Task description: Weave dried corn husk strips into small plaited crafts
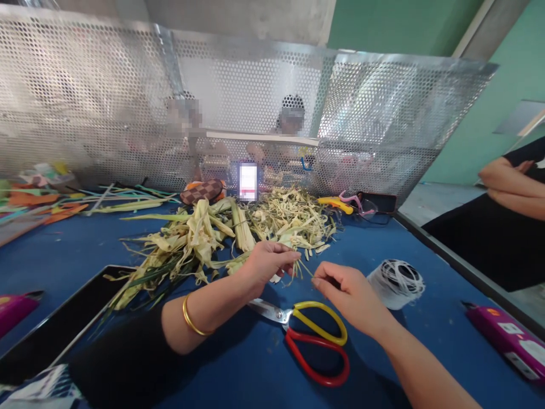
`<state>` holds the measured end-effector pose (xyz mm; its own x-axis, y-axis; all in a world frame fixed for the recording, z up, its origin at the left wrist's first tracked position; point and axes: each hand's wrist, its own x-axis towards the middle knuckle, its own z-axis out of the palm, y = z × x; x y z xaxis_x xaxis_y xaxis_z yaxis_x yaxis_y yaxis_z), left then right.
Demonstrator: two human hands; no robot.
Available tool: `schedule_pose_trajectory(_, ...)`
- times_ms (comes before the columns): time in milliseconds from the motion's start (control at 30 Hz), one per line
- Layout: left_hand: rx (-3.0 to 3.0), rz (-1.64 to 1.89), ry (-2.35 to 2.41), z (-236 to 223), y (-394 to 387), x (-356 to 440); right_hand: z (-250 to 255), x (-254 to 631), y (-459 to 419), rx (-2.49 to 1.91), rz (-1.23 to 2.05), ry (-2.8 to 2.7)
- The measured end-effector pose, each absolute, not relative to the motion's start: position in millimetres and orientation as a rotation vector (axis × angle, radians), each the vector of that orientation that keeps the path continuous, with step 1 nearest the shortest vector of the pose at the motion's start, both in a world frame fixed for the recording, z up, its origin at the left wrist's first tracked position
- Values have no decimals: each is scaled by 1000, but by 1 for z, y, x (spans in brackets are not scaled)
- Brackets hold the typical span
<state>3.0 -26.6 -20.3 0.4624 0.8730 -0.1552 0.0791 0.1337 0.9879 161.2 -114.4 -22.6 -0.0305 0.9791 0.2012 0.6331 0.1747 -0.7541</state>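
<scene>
Blue table (383, 241) underneath. Pale husk-like leaves (204, 230) heaped beyond the hands. Scissors (284, 318) (one handle yellow, one red) lie nearer the wearer. Left hand (268, 264) pinches a small bundle of thin strands (297, 268), raised before the heap. Right hand (347, 292), just beside, fingertips closed on one strand's end. Spool of white cord (398, 284) beyond it, to the right.

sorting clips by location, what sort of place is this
Probably a handcraft workshop, judging by the heaped husk-like strips and large scissors on a blue worktable.
</scene>
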Motion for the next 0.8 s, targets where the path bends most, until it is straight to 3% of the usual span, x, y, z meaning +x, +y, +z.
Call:
schedule_pose_trajectory(100,1325,715,940,-19,-26,2,-21,167,-114,-1588,658,-1638)
schedule_pose_trajectory(267,1421,612,891,-18,-30,3,-21,174,-110,-1635,458,-1289)
schedule_pose_trajectory(600,1685,450,722,-21,-42,4,-26,162,-105,-1395,950,-1313)
schedule_pose_trajectory(800,1835,442,699,-18,-40,2,-25,166,-106,-1355,1052,-1330)
